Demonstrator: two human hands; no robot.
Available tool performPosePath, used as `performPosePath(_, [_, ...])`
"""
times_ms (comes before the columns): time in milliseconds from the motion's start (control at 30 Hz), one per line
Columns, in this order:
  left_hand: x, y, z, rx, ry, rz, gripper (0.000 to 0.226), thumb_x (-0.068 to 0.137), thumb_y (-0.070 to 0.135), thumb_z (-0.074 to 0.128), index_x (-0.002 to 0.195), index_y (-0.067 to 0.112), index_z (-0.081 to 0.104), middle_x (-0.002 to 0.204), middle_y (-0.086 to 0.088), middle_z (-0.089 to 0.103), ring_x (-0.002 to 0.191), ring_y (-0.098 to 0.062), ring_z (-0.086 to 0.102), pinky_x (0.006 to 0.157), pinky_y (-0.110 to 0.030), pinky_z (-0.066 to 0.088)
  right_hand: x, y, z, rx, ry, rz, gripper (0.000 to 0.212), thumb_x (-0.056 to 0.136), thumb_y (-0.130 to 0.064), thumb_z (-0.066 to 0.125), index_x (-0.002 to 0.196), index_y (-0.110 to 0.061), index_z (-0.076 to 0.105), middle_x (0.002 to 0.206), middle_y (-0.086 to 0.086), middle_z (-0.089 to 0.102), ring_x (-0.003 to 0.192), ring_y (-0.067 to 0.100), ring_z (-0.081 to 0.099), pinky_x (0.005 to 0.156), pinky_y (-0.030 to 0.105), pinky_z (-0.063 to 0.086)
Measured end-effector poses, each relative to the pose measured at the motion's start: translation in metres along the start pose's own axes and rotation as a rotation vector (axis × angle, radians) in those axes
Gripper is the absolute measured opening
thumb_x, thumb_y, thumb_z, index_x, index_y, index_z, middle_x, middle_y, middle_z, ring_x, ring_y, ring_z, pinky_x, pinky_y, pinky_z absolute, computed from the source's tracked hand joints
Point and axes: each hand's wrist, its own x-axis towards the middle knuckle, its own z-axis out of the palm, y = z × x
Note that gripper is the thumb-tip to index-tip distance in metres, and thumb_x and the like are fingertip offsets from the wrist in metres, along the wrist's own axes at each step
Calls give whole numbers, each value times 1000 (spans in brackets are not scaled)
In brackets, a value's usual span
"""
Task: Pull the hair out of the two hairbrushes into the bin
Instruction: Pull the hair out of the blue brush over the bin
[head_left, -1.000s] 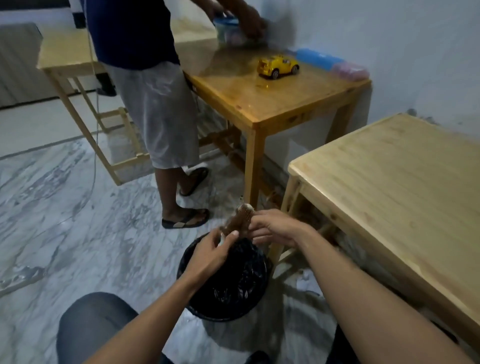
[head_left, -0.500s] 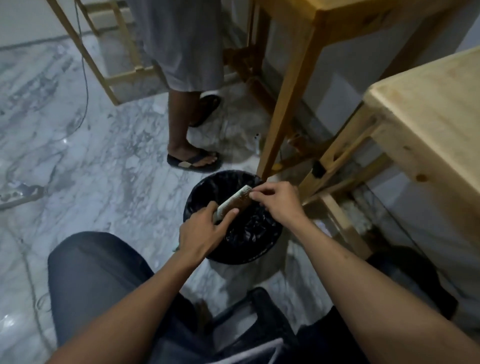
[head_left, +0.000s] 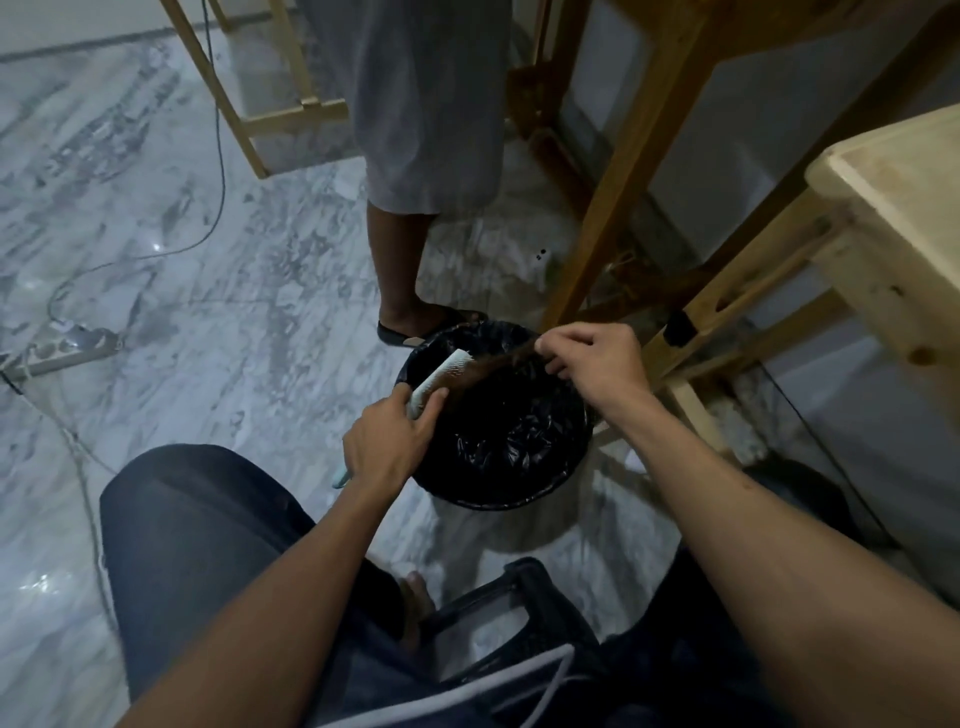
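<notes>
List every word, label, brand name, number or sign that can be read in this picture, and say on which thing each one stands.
None: no text can be read anywhere in this view.
The hairbrush in the left hand shows no brand mark.
The bin, its black liner and the hair pinched by the right hand carry no print.
The wooden table bears only grain and knots.

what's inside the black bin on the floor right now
The bin shows only its crumpled black liner; whether hair already lies in it cannot be told. Above it, the left hand holds the hairbrush while the right hand pinches the hair.
</notes>
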Motion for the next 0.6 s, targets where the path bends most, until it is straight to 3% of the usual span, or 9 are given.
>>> performPosePath(133, [2, -7, 3, 10, -45, -66, 54, 94, 75, 40, 89, 23, 56, 76, -4, 67, 78, -33, 66, 62, -37, 43, -2, -10, -17, 172, 62, -33, 16, 82, -11, 77, 68, -18, 79, 57, -4, 69, 52, 8, 62, 56, 23, 50])
performPosePath(333, [5, -1, 8, 20, -77, -113, 58, 92, 76, 39, 92, 23, 61, 78, -4, 67, 76, -32, 64, 63, -36, 44, -10, -19, -24, 529, 145, -39, 25, 83, 1, 67, 61, -10, 69, 50, 1, 61, 46, 14, 56, 48, 24, 45])
performPosePath(467, [6, 2, 9, -33, -153, -148, 58, 91, 74, 40, 93, 19, 59, 82, -5, 67, 78, -30, 64, 64, -38, 48, -5, -15, -15, 337, -14, 52, 23, 91, -8, 70, 70, -16, 73, 72, 4, 70, 58, 15, 65, 53, 24, 53])
performPosePath(600, [7, 10, 5, -312, -305, -203, 59, 84, 70, 47, 100, 15, 59, 96, -6, 68, 81, -23, 63, 74, -43, 53, 0, 3, 1, 72, -102, 122, 12, 93, -16, 72, 82, -15, 74, 86, 4, 74, 68, 14, 72, 57, 24, 56])
